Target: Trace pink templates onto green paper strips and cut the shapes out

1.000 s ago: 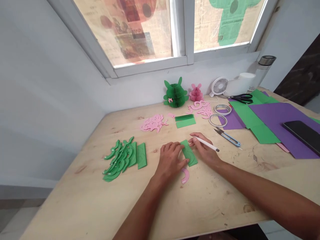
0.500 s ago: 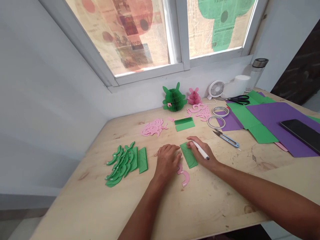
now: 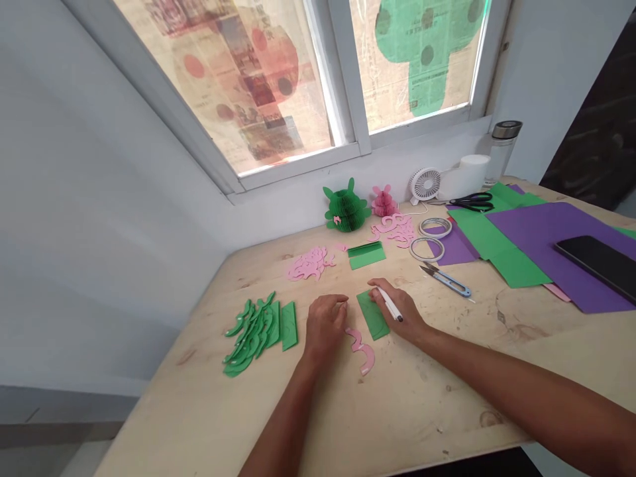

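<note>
My right hand [image 3: 399, 311] is closed on a white pen [image 3: 389, 303], its fingers at the upper right edge of a green paper piece [image 3: 371, 318] with faint curved lines. My left hand [image 3: 325, 324] rests on the table left of that piece, fingers curled and thumb near the index finger; whether it pinches anything is hidden. Just right of it lies a wavy pink paper cutout [image 3: 366, 358]. Farther left are a green rectangular piece [image 3: 289, 326] and a pile of curved green cutouts [image 3: 253, 334].
Behind are pink scraps [image 3: 311, 264], a folded green paper [image 3: 366, 256], green [image 3: 346, 212] and pink [image 3: 383, 201] honeycomb figures, tape rolls [image 3: 427, 249], blue snips [image 3: 447, 280], black scissors [image 3: 472, 202] and a fan [image 3: 425, 185]. A phone [image 3: 599, 265] lies on purple paper [image 3: 561, 232] at right.
The view has shifted slightly. My left hand has drawn away from the green piece, leaving more of the pink cutout visible. My right hand still holds the pen over the green piece.
</note>
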A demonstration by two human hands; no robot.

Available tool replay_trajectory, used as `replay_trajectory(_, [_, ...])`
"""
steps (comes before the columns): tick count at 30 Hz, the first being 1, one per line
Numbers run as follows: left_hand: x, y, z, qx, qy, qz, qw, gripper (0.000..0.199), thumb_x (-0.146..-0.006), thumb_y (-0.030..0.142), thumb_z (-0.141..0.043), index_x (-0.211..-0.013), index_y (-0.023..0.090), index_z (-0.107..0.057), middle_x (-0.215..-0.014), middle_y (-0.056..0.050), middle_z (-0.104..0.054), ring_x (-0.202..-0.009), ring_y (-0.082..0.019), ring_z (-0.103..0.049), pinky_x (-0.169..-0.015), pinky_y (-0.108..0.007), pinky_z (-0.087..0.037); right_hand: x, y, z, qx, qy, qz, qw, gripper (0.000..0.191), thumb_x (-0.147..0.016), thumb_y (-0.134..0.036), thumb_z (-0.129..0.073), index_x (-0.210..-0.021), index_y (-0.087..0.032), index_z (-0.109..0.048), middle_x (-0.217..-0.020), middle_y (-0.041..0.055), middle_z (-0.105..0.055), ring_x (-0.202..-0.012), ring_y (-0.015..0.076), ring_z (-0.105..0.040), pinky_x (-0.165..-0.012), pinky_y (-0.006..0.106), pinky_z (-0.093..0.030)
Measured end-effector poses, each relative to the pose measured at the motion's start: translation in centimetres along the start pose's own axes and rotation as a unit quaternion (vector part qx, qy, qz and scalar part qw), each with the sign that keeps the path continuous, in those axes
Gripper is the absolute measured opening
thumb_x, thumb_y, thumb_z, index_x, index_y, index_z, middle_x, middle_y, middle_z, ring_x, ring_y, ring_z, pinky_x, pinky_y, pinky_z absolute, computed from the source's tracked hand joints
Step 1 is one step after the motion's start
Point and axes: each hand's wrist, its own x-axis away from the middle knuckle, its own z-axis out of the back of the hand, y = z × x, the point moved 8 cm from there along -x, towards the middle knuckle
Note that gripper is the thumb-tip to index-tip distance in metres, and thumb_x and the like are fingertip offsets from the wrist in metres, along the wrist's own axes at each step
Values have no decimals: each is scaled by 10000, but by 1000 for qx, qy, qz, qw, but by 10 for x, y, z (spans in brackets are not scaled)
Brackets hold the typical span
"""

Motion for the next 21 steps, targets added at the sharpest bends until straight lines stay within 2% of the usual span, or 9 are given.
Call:
replay_trajectory(4, [5,20,4,-15,-69,-33,997,199,-800,230,-547,-975,225,-640,-1030,-40,-690,-984,-221,-617,-883,-397,-479,0,1,2,-11,6,4,1000,290,-909,-297,-394,-1144,-257,-560,-779,22,-699,-726,207,-669,-609,273,-457])
replay_trajectory(9, [47,41,5,-52,-96,-22,994,408,-798,314,-575,-1193,219,-541,-1298,-104,-548,-1203,-273,-499,-1004,-475,-400,0,2,2,24,7,4,1000,296,-920,-297,-368,-1143,-227,-550,-770,35,-689,-710,203,-654,-616,274,-436])
replay_trajectory(12, [75,41,5,-50,-78,18,996,444,-818,331,-554,-1245,230,-493,-1326,-107,-520,-1232,-281,-475,-1003,-485,-407,0,1,4,46,15,13,999,288,-911,-272,-380,-1132,-215,-557,-794,45,-693,-734,206,-650,-617,268,-422])
replay_trajectory(15, [88,36,12,-40,-27,59,997,381,-860,298,-489,-1232,220,-488,-1256,-97,-570,-1191,-254,-512,-981,-457,-436,0,3,7,52,28,19,998,280,-900,-248,-396,-1130,-219,-552,-783,34,-689,-721,200,-642,-605,258,-408])
replay_trajectory(18, [88,39,15,-41,11,68,997,332,-865,281,-474,-1185,205,-516,-1172,-91,-614,-1122,-246,-557,-947,-439,-457,0,5,9,47,35,25,998,279,-885,-219,-414,-1132,-212,-545,-829,32,-695,-719,186,-638,-618,249,-403])
replay_trajectory(21, [77,53,0,-63,-15,38,997,369,-834,261,-522,-1200,207,-520,-1181,-87,-611,-1128,-241,-550,-956,-425,-446,-2,6,9,43,40,32,998,285,-876,-201,-421,-1133,-189,-542,-864,34,-699,-719,174,-639,-656,250,-409])
